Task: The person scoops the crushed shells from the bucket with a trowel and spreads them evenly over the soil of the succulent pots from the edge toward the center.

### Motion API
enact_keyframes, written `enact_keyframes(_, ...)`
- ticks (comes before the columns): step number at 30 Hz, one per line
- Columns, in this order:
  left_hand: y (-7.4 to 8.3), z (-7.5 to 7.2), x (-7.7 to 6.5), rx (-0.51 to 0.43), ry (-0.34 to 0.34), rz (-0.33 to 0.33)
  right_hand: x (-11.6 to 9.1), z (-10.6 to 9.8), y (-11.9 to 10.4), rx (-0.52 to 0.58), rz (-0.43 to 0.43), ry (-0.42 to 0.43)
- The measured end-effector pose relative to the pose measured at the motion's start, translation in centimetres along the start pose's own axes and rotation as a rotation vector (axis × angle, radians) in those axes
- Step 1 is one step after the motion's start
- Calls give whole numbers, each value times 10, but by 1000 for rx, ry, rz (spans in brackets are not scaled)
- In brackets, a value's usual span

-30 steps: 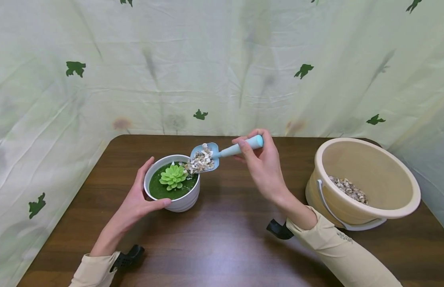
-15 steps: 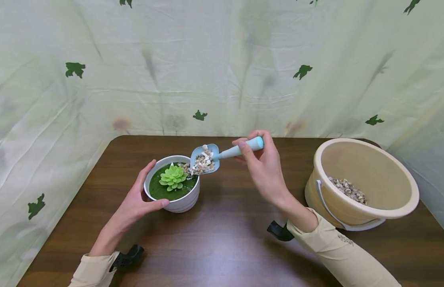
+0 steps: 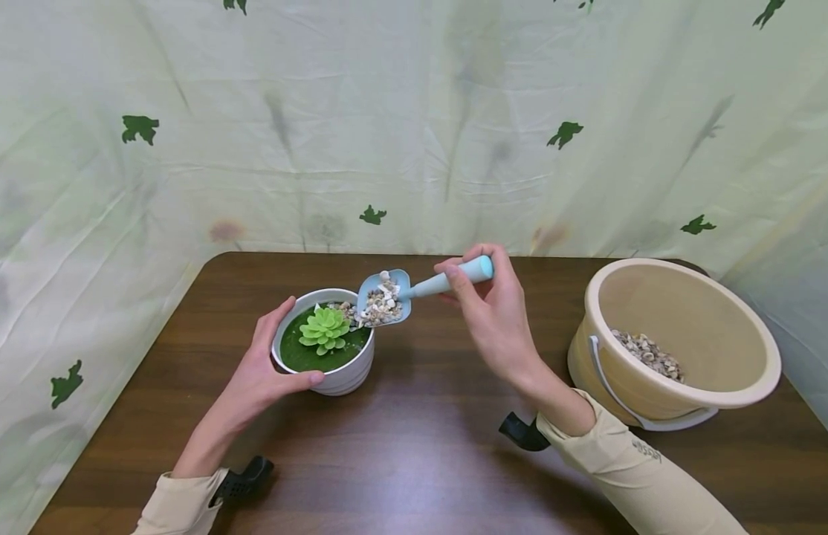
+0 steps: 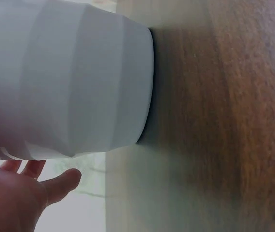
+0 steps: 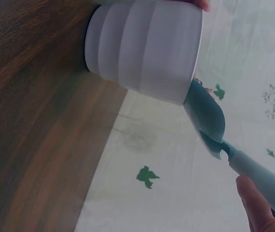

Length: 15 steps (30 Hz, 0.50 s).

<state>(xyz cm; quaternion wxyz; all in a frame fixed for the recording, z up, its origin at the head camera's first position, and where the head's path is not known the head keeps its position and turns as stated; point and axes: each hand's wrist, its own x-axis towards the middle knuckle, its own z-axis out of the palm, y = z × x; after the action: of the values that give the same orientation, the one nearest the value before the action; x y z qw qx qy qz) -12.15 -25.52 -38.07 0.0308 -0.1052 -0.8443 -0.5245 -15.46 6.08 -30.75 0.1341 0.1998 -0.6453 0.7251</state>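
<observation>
In the head view, a light blue hand scoop (image 3: 406, 291) loaded with small pebbles (image 3: 380, 303) rests its front edge at the right rim of a white flower pot (image 3: 343, 377). My right hand (image 3: 490, 312) grips its handle. The pot, with ribbed sides, stands upright on the table. Inside it a green succulent (image 3: 324, 330) sits on a green mossy surface, and some pebbles (image 3: 340, 308) lie behind and right of the plant. Around the pot's left side curves my left hand (image 3: 270, 364), thumb across the front and fingers at the back left.
A cream bucket (image 3: 594, 364) with a lowered grey handle (image 3: 615, 397) stands at the right of the brown table (image 3: 414, 446). More pebbles (image 3: 648, 355) lie in its bottom. A leaf-patterned curtain (image 3: 414, 134) hangs behind the table.
The scoop has drawn back slightly to the right, and more pebbles show in the pot beside the succulent. The pot and my left hand have shifted very slightly right.
</observation>
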Motion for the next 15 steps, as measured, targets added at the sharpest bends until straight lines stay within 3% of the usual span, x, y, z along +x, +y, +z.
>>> enact_keyframes(8, 0, -4, -3, -164, -64, -33, -1, 1, -3, -38, -30, -10)
enact_keyframes(15, 2, -2, -2, -112, -23, -10, -2, 2, -5, -61, -48, -15)
